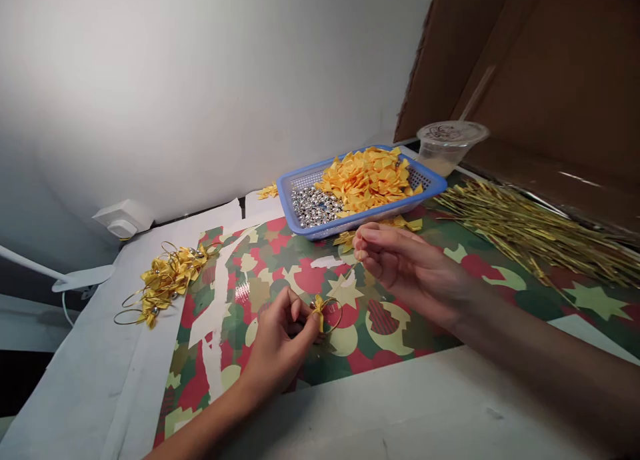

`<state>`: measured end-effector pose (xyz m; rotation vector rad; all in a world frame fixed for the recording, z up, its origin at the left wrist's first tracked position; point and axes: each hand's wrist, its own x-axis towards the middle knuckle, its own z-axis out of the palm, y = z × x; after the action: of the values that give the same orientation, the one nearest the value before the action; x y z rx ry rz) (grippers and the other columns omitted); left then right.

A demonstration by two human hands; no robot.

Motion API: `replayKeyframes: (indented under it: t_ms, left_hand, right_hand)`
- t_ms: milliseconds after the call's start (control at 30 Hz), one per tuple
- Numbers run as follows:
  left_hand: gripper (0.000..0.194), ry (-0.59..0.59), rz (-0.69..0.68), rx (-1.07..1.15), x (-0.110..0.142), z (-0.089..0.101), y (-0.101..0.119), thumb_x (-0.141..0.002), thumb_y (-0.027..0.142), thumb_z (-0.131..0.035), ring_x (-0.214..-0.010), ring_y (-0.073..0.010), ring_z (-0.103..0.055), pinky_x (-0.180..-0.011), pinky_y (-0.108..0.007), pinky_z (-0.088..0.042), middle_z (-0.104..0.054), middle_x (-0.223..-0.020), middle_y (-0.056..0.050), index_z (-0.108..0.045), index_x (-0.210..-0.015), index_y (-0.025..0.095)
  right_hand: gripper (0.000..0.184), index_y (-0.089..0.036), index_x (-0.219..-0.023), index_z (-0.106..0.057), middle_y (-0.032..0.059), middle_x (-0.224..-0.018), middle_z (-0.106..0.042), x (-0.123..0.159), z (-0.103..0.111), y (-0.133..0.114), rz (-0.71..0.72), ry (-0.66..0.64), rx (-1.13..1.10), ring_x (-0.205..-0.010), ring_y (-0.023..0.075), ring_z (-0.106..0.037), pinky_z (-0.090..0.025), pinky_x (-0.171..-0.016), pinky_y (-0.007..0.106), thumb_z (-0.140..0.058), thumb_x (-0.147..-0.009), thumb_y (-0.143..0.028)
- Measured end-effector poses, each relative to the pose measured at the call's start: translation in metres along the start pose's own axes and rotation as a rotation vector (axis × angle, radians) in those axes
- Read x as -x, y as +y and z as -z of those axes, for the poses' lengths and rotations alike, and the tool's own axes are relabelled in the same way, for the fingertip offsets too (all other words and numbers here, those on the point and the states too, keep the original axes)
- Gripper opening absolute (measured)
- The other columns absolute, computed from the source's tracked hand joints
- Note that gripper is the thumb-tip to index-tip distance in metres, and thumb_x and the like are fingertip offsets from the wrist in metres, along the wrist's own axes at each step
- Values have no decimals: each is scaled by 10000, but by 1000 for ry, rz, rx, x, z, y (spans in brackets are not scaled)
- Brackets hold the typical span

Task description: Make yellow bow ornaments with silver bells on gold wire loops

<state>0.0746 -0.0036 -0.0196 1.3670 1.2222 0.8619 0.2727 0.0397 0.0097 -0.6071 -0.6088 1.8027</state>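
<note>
My left hand is closed in a pinch on a small yellow ribbon bow with a gold wire loop, just above the patterned table cover. My right hand hovers a little to the right and above it, near the front of the blue basket. Its fingers are curled together; whether anything is between them I cannot make out. The basket holds a heap of yellow ribbon pieces and a patch of small silver bells.
A pile of finished yellow bows with gold loops lies at the left. A bundle of gold wire ties spreads at the right. A clear plastic cup stands behind the basket, brown cardboard beyond it. A white wall socket sits far left.
</note>
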Motion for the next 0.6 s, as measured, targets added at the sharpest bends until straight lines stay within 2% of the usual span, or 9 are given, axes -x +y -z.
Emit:
replayKeyframes:
  t_ms: [400,600]
  left_hand:
    - [222,-56,10,4,-1,2,-1,-854,211,-562,-572,-86,-506,-565,-206,-455,-465,-639,64,-382,-723,206]
    - [157,-47,21,-1,0,1,2,-845,228,-584,-582,-82,-536,-543,-187,-471,-495,-681,53,-441,-791,193]
  right_hand:
    - [125,-182,-661,-731,-55,-638,-681,1,-3,-2,-18,-16,-14,-595,28,-648,-536,-601,40,-841,-616,-222]
    - [131,-189,-661,-709,-58,-631,-648,-1,-1,-1,28,54,42,-588,32,-615,-520,-587,81,-816,-641,-262]
